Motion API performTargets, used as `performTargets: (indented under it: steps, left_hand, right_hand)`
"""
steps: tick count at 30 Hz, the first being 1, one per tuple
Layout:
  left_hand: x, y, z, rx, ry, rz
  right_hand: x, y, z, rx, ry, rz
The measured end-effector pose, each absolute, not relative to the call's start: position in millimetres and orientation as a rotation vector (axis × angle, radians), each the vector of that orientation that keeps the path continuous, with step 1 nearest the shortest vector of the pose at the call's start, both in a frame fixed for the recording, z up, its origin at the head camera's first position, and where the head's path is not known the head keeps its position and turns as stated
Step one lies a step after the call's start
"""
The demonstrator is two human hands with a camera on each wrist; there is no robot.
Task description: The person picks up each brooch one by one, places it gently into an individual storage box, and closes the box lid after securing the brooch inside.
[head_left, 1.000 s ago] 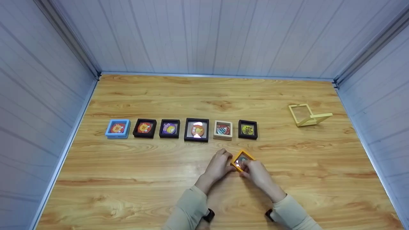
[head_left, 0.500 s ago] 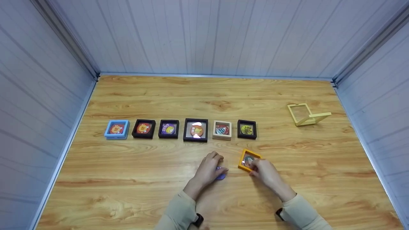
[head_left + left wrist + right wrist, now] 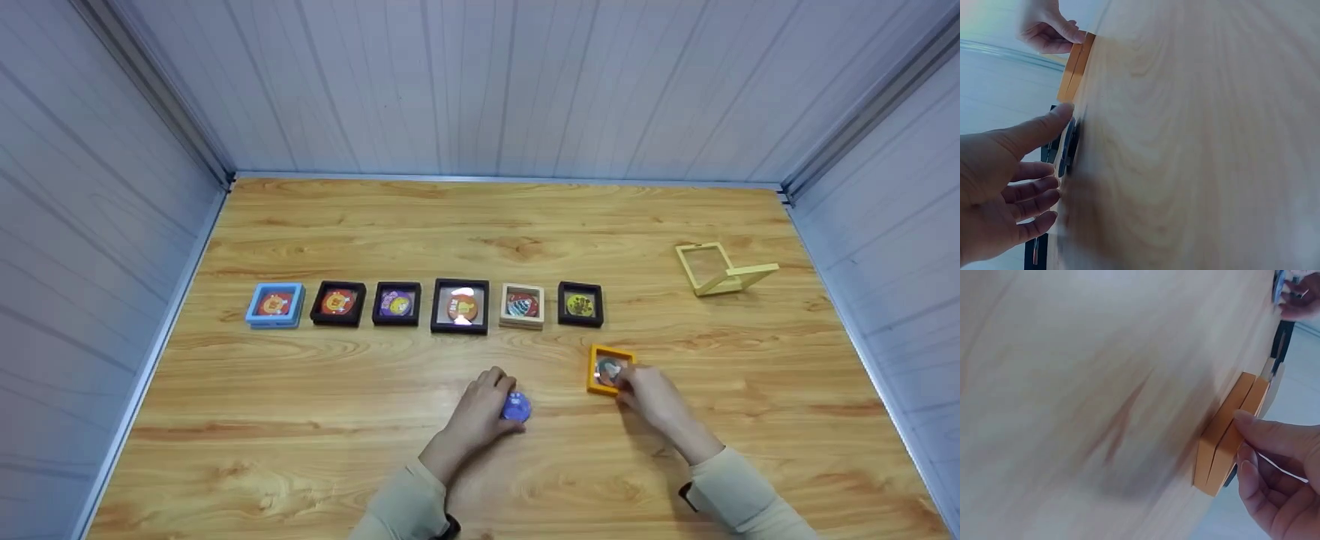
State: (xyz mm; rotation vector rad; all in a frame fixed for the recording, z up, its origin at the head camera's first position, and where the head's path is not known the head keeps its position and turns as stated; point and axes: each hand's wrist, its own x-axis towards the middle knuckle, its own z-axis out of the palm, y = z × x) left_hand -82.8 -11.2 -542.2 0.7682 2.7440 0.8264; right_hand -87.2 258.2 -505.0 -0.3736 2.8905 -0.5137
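Note:
My right hand (image 3: 660, 401) pinches the near right side of an orange display frame (image 3: 592, 371), which has a round dark badge visible through its clear window. In the right wrist view the thumb presses the side of the orange frame (image 3: 1220, 450), whose two halves meet along a thin seam. A round purple-blue badge (image 3: 517, 407) lies on the table between the thumb and index finger of my left hand (image 3: 474, 416). Seen from the left wrist, the left fingers are loosely bent beside the badge (image 3: 1067, 149); whether they touch its edge is unclear.
Farther back stands a row of framed badges: a blue frame (image 3: 274, 305), several black ones such as the large frame (image 3: 460, 330), and a cream frame (image 3: 523, 324). An unfolded pale yellow frame (image 3: 724, 281) stands at the right. Panel walls border the wooden table (image 3: 337, 420).
My right hand has moved right, carrying the orange frame away from the left hand and turning it straighter. The left hand has drawn left and nearer, uncovering the purple-blue badge.

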Motion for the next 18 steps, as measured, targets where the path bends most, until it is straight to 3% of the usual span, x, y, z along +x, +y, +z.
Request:
performTargets:
  steps: [18]
  left_hand:
    - [-80,-11,-544,0.771,2.706,0.94]
  right_hand:
    - [-110,297,-504,-0.355,2.937,-0.474]
